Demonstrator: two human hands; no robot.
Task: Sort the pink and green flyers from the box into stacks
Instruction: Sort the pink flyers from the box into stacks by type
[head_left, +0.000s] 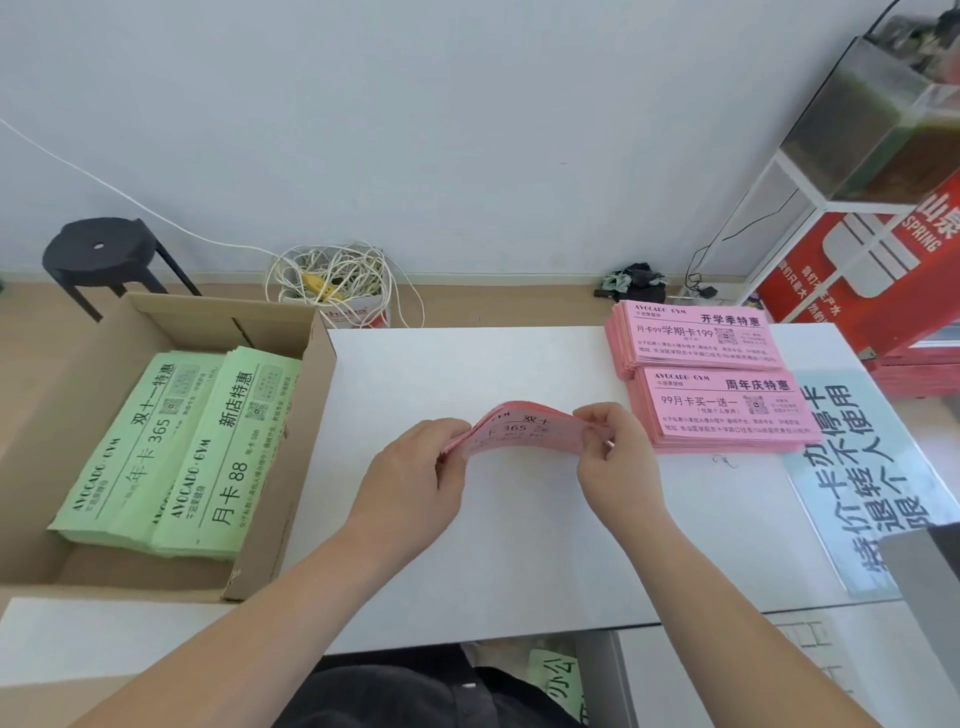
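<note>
Green flyers (171, 457) lie in the cardboard box (291, 441), not yet sorted. The left hand (415, 478) and right hand (615, 457) each pinch one end of a bowed pink bundle (519, 428) over the tabletop (519, 545), likely squaring it for the pink stacks (717, 374) alongside.

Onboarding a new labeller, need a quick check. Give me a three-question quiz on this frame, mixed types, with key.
1. Multiple choice: the flyers lying in the cardboard box are A) pink, B) green, C) both colours.
2. True or false: the left hand and right hand each hold one end of the bowed pink bundle.
3. Fill in: ___ pink stacks lie on the table, at its far right.
Key: 1 B; 2 true; 3 two.
</note>
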